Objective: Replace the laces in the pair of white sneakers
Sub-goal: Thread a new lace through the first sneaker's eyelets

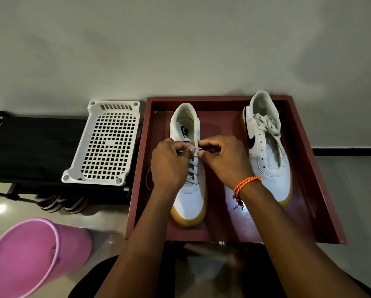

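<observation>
Two white sneakers with yellow soles stand in a dark red tray (305, 168). The left sneaker (190, 203) carries a grey lace (193, 172) crossed through its lower eyelets. My left hand (169, 164) and my right hand (223, 158) meet over its upper eyelets, each pinching the lace near an eyelet. A loose end of lace (148, 179) hangs past my left hand. The right sneaker (266, 147) stands apart with most eyelets bare and a bunched white lace (266, 123) lying on its tongue.
A white perforated plastic basket (107, 143) sits on a black rack (29, 147) to the left of the tray. A pink bucket (29, 257) lies on the tiled floor at the lower left. A pale wall runs behind everything.
</observation>
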Motion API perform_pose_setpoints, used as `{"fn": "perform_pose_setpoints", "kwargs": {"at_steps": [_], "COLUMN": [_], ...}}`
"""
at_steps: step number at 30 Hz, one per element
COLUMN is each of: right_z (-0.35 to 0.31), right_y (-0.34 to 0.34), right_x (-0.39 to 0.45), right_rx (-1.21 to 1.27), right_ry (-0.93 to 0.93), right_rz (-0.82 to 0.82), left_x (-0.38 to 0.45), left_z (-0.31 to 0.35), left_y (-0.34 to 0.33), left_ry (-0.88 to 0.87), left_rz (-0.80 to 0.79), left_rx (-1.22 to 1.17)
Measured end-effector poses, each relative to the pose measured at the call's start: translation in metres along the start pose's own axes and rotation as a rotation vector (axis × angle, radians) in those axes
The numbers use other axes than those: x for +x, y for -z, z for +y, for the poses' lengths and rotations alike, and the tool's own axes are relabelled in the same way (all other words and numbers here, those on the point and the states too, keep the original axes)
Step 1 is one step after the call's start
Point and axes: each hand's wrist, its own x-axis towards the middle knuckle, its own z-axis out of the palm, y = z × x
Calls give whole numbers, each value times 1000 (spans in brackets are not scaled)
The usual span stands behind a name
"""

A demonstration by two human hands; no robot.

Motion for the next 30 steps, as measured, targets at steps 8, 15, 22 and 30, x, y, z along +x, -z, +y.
{"fn": "perform_pose_setpoints", "kwargs": {"at_steps": [8, 15, 22, 30], "right_z": [-5, 0, -18, -40], "right_y": [-1, -5, 6, 32], "right_x": [-2, 0, 1, 2], "right_rx": [-68, 132, 705, 1338], "right_ry": [28, -105, -169, -122], "right_rz": [91, 46, -125, -301], "left_x": [5, 4, 5, 0], "left_z": [-1, -4, -6, 2], "left_y": [9, 8, 8, 11], "left_ry": [-3, -40, -4, -27], "left_rz": [-149, -125, -108, -76], "left_rx": [-25, 129, 128, 161]}}
